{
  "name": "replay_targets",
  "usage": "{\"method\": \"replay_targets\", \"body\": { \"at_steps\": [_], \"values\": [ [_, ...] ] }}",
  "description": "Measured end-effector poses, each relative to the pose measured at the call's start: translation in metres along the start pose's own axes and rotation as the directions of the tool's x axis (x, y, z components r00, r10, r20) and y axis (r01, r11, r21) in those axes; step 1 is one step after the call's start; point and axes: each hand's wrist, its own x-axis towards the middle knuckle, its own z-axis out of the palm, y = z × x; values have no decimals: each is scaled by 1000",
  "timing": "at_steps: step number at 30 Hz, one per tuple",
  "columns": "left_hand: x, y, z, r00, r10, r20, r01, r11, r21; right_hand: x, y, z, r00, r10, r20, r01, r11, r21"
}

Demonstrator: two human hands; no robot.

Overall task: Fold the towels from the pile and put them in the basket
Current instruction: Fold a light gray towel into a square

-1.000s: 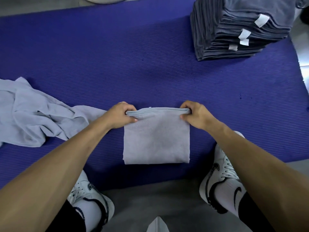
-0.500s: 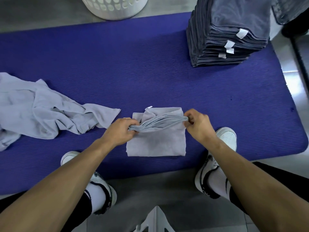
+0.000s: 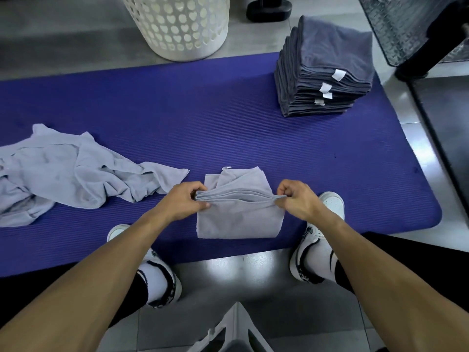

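A folded light grey towel (image 3: 238, 219) hangs in front of me above the near part of the purple mat (image 3: 203, 118). My left hand (image 3: 184, 203) pinches its left upper corner and my right hand (image 3: 295, 199) pinches its right upper corner, so the stacked edges sag between them. A loose heap of light grey towels (image 3: 71, 171) lies crumpled on the mat to the left. The white perforated basket (image 3: 177, 24) stands on the floor beyond the mat's far edge.
A tall stack of folded dark grey towels (image 3: 322, 72) with white tags sits on the mat at the far right. A dark metal frame (image 3: 436, 115) runs along the right side. My two shoes (image 3: 317, 240) rest at the mat's near edge.
Both hands have lifted the folded towel's far edge off the mat and drawn it toward me. The view has tilted up, bringing the basket into sight.
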Motion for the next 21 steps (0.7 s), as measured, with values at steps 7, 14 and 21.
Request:
{"method": "replay_targets", "body": {
  "at_steps": [7,14,21],
  "values": [
    [-3,7,14,999,-8,-37,6,998,-59,-13,0,5,999,31,20,-29,998,-63],
    [56,8,20,986,-164,10,161,978,134,19,7,13,997,66,-44,-66,998,8],
    [121,19,47,984,-170,-55,170,985,6,44,22,16,992,76,-100,-73,997,36]
  ]
}}
